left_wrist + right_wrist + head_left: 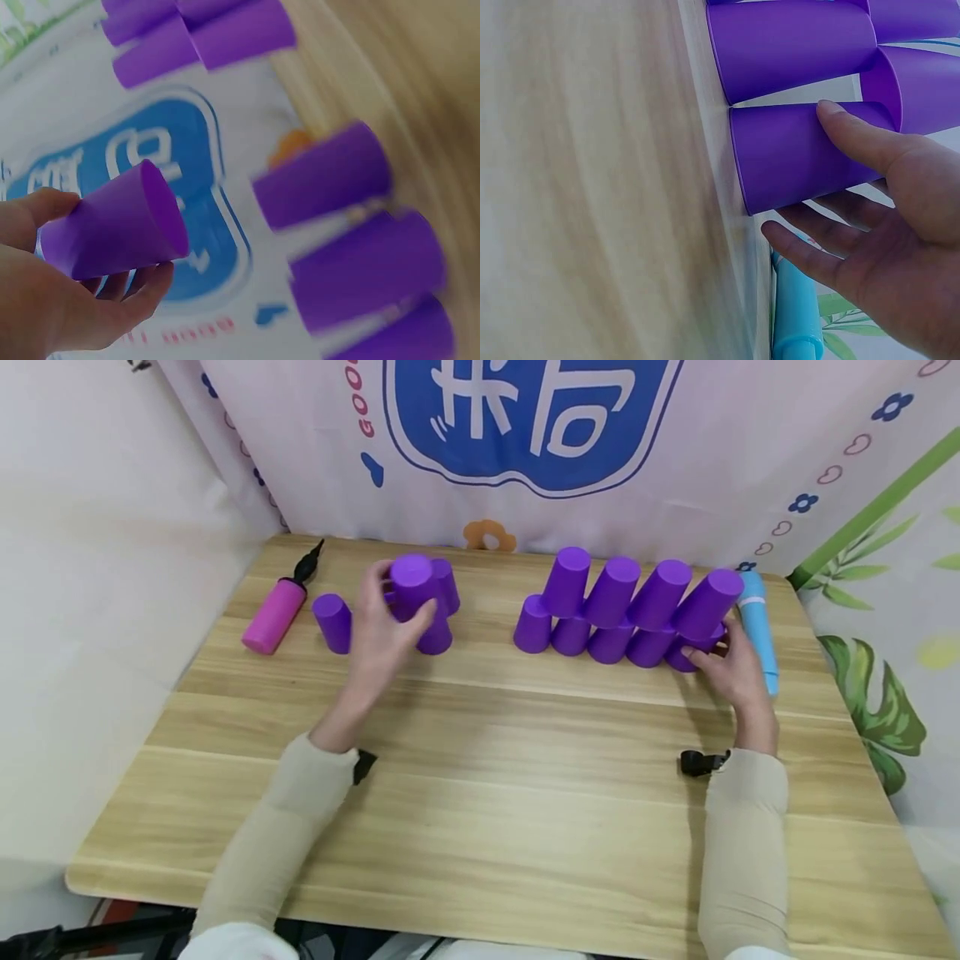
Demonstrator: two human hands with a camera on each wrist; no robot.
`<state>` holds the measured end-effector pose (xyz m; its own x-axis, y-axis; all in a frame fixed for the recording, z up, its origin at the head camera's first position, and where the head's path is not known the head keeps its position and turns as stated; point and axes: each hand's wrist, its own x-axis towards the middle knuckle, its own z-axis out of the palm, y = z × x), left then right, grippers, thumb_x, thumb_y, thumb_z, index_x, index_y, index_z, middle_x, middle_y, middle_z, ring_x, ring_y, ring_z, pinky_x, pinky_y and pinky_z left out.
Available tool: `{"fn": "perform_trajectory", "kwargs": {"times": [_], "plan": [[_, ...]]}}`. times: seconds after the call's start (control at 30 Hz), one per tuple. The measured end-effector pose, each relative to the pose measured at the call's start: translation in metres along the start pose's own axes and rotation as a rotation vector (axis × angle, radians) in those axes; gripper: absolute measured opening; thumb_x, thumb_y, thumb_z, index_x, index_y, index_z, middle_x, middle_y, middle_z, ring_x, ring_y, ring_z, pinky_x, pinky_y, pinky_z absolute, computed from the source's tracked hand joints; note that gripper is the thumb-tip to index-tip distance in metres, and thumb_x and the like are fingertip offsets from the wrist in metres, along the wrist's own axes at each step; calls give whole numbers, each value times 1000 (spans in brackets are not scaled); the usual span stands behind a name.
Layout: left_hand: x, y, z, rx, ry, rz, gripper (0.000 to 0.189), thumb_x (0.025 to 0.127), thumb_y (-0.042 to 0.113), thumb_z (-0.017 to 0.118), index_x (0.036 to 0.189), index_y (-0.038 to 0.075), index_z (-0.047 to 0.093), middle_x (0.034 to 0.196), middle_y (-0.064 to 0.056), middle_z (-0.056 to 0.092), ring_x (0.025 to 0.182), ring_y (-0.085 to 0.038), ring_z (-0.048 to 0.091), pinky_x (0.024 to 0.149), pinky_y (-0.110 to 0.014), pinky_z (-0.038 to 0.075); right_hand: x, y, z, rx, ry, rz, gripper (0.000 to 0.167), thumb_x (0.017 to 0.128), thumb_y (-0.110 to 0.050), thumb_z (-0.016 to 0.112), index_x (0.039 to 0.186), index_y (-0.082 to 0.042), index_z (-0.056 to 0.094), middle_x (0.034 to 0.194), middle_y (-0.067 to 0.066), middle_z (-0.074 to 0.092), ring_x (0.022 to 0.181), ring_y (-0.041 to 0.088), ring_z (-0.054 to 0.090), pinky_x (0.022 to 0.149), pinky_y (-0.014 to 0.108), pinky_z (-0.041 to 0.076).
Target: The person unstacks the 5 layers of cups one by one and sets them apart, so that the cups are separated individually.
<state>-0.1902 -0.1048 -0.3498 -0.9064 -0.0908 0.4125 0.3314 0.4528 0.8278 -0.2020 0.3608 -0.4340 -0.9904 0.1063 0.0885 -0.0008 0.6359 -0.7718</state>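
In the head view my left hand grips an upside-down purple cup between thumb and fingers, raised above other purple cups. The left wrist view shows the open mouth of this held cup. Behind it, one cup sits on a lower cup; a separate cup stands left of my hand, which hides part of this group. At the right, my right hand holds the end bottom-row cup of a two-tier wall, thumb on its near side and fingers along its far side.
The wall's upper row of several inverted cups bridges the lower row. A pink hand pump with a black nozzle lies at the far left. Past my right hand lies a light-blue cylinder. A printed cloth hangs behind the wooden table.
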Motion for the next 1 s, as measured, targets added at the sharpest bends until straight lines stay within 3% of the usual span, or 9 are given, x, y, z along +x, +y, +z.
{"fn": "perform_trajectory", "kwargs": {"times": [0.2,0.47,0.77,1.0], "plan": [[-20,-26,-34,51,66,-146,63,82,9,72,133,-2,37,128,-20,47,114,-31,53,99,-37,45,-2,-1,-2,-4,1,5,73,91,-14,66,149,0,24,136,30,42,123,44,42,105,54,37],[-33,-58,-56,121,52,-299,66,83,8,67,136,-3,29,130,-26,45,115,-35,49,98,-44,43,-3,-1,-5,-4,6,-6,75,90,-15,68,148,1,24,136,29,42,123,43,43,105,54,36],[-33,-94,-59,228,-28,-346,61,82,4,67,129,-11,31,129,-28,38,123,-38,41,108,-46,34,-4,-1,-3,-6,-2,-3,72,90,-12,67,146,4,25,135,32,42,124,46,42,104,56,36],[-32,-104,-61,242,-25,-367,61,82,4,68,129,-10,32,128,-29,39,124,-40,40,109,-48,32,-4,-2,-3,-5,4,-8,73,90,-12,67,147,4,24,136,33,41,124,48,42,105,56,36]]}}
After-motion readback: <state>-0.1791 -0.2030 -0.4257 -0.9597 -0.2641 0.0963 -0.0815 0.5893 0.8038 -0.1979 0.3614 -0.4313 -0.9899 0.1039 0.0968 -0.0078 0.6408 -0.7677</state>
